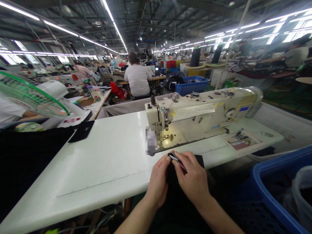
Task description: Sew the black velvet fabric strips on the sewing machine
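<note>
At the front edge of the sewing table (109, 156), my two hands meet over a piece of black fabric (171, 175). My left hand (158, 178) is closed, pinching the fabric's upper edge between thumb and fingers. A small pointed silver tool (173, 158) with a pinkish handle is gripped in my right hand (193, 178); its tip points left, close to the left thumb. Its exact kind is too small to make out. More black cloth shows behind the right fingers. Just beyond my hands stands a cream sewing machine (195, 110), its needle area partly blurred out.
A flat black piece (81, 131) lies at the table's left end, near a green-rimmed fan (31, 91). To the right is a blue plastic basket (268, 182). Thread cones (195, 57) stand behind the machine. A person in a white top (138, 79) sits ahead, facing away.
</note>
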Motion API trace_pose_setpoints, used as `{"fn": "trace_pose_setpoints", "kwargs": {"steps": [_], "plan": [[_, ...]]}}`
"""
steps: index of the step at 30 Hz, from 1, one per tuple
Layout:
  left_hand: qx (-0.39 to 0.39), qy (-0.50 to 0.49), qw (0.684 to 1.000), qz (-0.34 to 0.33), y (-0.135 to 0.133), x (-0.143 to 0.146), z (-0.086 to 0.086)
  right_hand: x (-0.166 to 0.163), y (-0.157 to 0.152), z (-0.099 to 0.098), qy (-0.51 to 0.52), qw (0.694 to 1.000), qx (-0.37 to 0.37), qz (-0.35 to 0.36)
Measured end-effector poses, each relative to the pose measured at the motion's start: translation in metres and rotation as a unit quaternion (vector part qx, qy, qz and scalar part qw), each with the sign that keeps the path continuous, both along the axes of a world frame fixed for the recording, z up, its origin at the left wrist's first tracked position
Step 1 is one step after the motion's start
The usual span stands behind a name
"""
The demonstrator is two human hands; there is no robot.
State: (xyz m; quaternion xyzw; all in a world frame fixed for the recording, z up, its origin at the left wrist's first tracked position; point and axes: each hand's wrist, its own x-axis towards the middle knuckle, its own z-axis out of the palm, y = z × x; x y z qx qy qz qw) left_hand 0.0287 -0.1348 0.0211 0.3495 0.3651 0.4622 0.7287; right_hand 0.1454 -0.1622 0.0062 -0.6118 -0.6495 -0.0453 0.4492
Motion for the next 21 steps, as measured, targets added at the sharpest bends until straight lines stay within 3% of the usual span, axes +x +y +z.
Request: {"fn": "trace_pose_setpoints", "kwargs": {"steps": [13,21], "plan": [[0.009,0.012,1.0,0.009,-0.0019,0.0028,0.0,-0.0007,0.0014,-0.003,0.012,1.0,-0.008,0.003],[0.027,0.003,1.0,0.01,-0.0032,0.0041,-0.0009,-0.0014,0.0011,-0.0039,-0.015,0.999,0.028,0.001]]}}
